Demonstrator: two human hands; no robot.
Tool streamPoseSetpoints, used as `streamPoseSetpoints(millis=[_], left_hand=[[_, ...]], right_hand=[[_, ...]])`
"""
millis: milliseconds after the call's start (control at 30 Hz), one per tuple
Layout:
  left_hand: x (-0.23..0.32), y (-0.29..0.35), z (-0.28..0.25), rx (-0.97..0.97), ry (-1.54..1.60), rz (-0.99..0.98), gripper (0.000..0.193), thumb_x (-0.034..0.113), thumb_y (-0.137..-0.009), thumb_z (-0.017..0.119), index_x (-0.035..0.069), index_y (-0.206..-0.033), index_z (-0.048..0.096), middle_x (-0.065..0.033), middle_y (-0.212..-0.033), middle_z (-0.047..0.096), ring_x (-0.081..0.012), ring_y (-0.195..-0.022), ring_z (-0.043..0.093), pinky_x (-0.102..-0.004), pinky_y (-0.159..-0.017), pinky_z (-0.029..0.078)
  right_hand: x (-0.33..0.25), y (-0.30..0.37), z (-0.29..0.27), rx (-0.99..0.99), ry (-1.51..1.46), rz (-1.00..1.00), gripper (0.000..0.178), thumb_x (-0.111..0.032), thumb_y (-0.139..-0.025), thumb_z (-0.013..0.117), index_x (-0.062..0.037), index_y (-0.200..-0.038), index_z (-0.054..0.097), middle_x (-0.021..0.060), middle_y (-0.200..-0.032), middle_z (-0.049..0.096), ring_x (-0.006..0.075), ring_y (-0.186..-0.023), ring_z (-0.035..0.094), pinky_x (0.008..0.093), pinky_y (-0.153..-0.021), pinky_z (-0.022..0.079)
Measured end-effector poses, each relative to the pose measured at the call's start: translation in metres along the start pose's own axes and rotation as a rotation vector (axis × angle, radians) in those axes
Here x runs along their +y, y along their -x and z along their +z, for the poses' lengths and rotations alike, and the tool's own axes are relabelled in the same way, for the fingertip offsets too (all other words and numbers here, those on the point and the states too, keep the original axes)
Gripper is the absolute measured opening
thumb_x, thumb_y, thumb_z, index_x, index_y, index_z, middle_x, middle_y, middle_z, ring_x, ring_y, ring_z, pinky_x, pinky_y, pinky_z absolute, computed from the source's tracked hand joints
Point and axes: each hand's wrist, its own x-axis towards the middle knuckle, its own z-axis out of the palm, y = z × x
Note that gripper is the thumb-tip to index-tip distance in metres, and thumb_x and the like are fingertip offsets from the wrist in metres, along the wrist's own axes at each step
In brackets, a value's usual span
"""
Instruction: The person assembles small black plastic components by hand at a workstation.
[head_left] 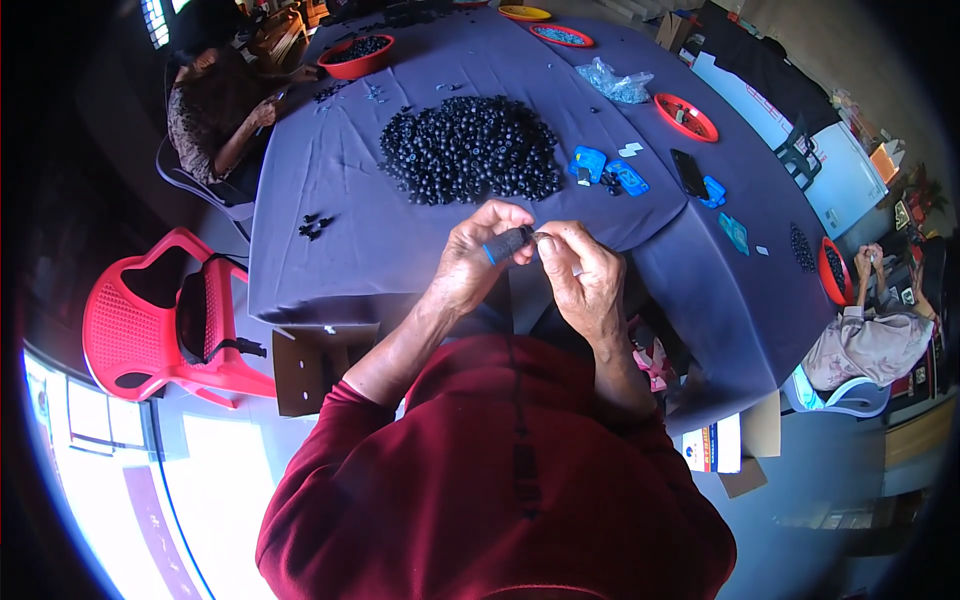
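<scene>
My left hand (474,257) and my right hand (583,278) meet in front of me at the near edge of the table. A dark finger sleeve (508,244) with a blue rim covers one digit of the left hand. Its fingers are closed in a pinch on a small black part (532,235), partly hidden by the fingertips. The right thumb and forefinger press together against the same spot; what they grip is too small to make out. Just beyond my hands lies a big heap of small round black parts (470,150).
Purple-grey cloth covers the table (330,255). Blue plastic cases (628,178), a phone (689,173) and a red tray (686,117) lie to the right. A red bowl (357,57) of black parts stands far left. A pink chair (160,310) is at left; other people sit on both sides.
</scene>
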Motion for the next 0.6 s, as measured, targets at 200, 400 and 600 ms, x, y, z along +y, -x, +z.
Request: streamPoseSetpoints(millis=[200,400,600], left_hand=[[0.013,0.003,0.010,-0.011,0.026,-0.086,0.041,0.015,-0.073,0.070,0.000,-0.104,0.048,-0.0049,-0.086,0.061,-0.0104,-0.074,0.056,-0.0216,-0.070,0.047],[0.016,0.003,-0.002,-0.311,0.136,-0.132,0.057,0.023,-0.069,0.073,-0.008,-0.107,0.043,-0.0112,-0.087,0.059,-0.0130,-0.075,0.058,-0.0225,-0.064,0.051],[0.014,0.003,-0.010,-0.283,0.192,-0.261,0.033,0.019,-0.078,0.065,-0.003,-0.100,0.053,-0.0073,-0.084,0.058,-0.0115,-0.072,0.057,-0.0267,-0.070,0.047]], right_hand=[[0.011,-0.004,-0.005,-0.265,-0.258,-0.050,0.025,-0.007,-0.083,0.056,0.0031,-0.106,0.054,0.0082,-0.081,0.063,0.0125,-0.071,0.061,0.0233,-0.066,0.049],[0.013,0.002,-0.013,-0.432,-0.419,0.103,0.023,-0.005,-0.081,0.059,0.0036,-0.102,0.056,0.0102,-0.082,0.063,0.0142,-0.075,0.063,0.0253,-0.070,0.050],[0.012,0.004,-0.009,-0.271,-0.302,0.044,0.021,0.000,-0.080,0.060,0.0037,-0.100,0.056,0.0098,-0.079,0.063,0.0139,-0.072,0.063,0.0240,-0.066,0.052]])
